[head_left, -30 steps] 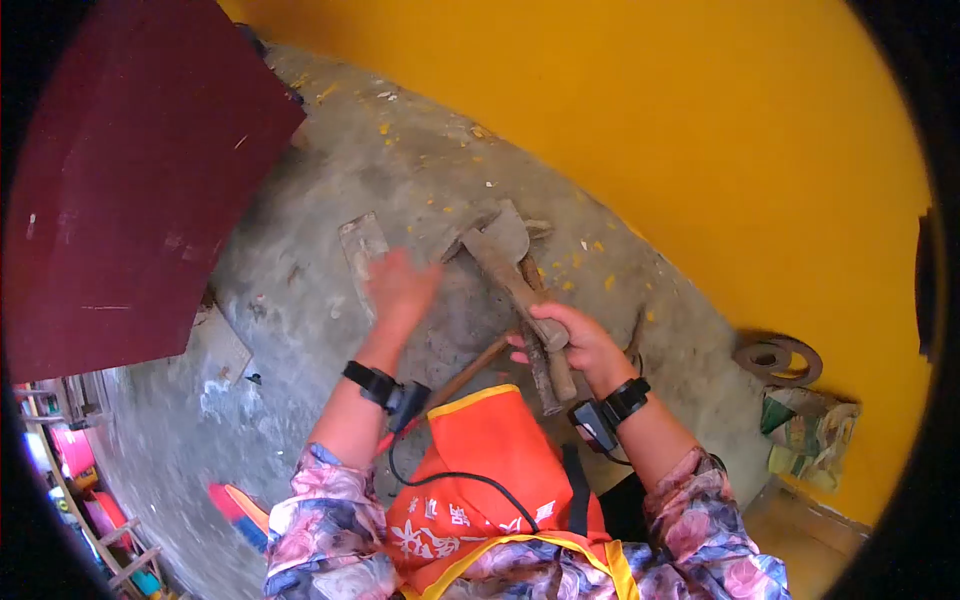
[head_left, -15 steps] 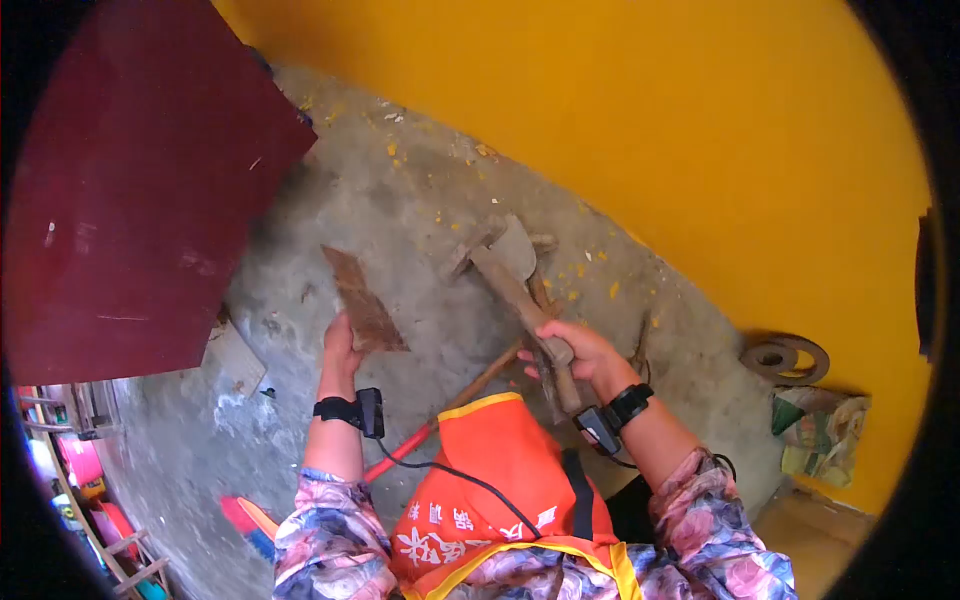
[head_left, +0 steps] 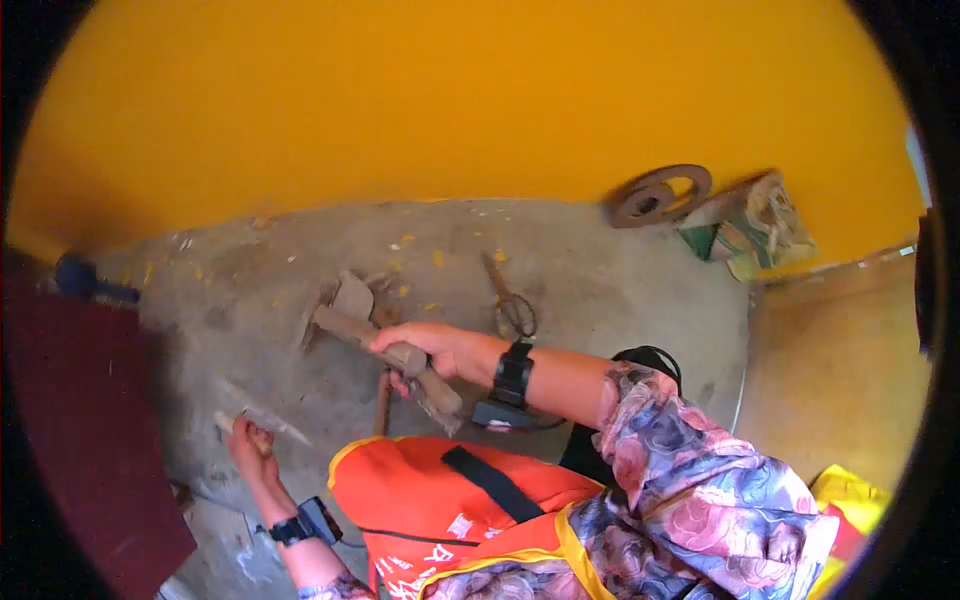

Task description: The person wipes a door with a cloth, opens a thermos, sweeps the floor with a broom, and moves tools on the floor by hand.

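Note:
My left hand (head_left: 254, 452) is closed around the pale handle of a flat trowel-like tool (head_left: 285, 428), out to the lower left. Its thin plate is nearly edge-on and blurred. My right hand (head_left: 425, 350) grips a thick wooden-handled tool (head_left: 350, 326) in front of the orange apron. Beyond those fingers, a grey rounded blade (head_left: 355, 296) shows beside the handle; I cannot tell whether it belongs to the same tool. A brown stick (head_left: 383, 402) runs below my right hand. Dark-handled scissors (head_left: 516, 314) lie on the floor to the right.
A yellow wall (head_left: 450, 100) borders the grey concrete floor (head_left: 580, 265). Against it lie brown rings (head_left: 650, 203) and a crumpled bag (head_left: 752, 228). A dark red panel (head_left: 80, 430) stands at left, near a dark blue object (head_left: 85, 278). A tan board (head_left: 840, 370) is at right.
The view has swung right. My left hand has turned its tool from flat face to nearly edge-on. My right hand still holds the wooden-handled tool, and the scissors show more fully.

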`<state>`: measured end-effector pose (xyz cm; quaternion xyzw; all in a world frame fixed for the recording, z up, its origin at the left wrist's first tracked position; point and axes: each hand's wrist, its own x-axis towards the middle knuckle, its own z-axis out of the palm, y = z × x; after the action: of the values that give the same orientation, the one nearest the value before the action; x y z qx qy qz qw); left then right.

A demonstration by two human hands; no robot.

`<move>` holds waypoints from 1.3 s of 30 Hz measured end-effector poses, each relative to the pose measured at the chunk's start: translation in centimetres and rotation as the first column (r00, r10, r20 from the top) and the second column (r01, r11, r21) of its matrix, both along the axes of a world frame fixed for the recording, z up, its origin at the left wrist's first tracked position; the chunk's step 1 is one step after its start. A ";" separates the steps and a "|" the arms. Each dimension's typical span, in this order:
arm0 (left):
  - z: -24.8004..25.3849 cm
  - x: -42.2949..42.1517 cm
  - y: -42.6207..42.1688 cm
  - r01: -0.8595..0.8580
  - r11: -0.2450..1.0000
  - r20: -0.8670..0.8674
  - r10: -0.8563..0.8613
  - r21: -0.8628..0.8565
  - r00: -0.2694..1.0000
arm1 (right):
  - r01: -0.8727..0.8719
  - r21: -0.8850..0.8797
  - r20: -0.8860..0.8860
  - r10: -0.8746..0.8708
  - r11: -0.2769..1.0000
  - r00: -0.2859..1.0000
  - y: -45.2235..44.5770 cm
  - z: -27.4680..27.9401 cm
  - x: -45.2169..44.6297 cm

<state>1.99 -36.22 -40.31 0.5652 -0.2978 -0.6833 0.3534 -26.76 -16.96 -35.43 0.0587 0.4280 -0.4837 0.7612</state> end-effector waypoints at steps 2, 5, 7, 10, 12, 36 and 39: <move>0.9 0.0 -0.3 0.099 0.993 0.063 -0.095 -0.065 0.994 | 0.056 0.002 0.144 -0.056 0.998 0.988 2.8 1.8 -0.2; 3.7 -2.2 -0.2 0.320 0.940 0.298 -0.274 -0.117 0.914 | 0.178 0.086 0.082 -0.185 0.980 0.979 7.6 6.5 -1.8; 7.2 -5.4 0.1 0.550 0.832 0.581 -0.411 -0.076 0.703 | 0.244 0.086 0.090 -0.252 0.966 0.964 10.9 8.5 -2.7; 6.7 -10.5 0.3 0.835 0.453 0.729 -0.450 -0.313 0.517 | 0.359 0.095 0.122 -0.369 0.929 0.922 16.5 11.3 -5.4; 9.8 -14.3 2.0 0.882 0.335 0.735 -0.494 -0.333 0.465 | 0.493 0.166 0.008 -0.501 0.854 0.865 20.3 13.4 -6.2; -3.0 -52.4 44.0 0.691 -0.616 0.815 -0.575 -0.380 -0.065 | 0.891 0.248 -0.125 -0.900 0.380 0.418 53.4 16.0 -12.3; -4.4 -54.6 46.6 0.703 -0.564 0.814 -0.580 -0.432 0.035 | 0.878 0.247 -0.146 -0.880 0.410 0.452 54.9 15.4 -13.4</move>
<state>-52.66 10.39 -44.69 -0.1006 -0.9252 -0.3657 -0.0150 -40.17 37.91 -20.02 0.3854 0.3960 -0.7423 0.3790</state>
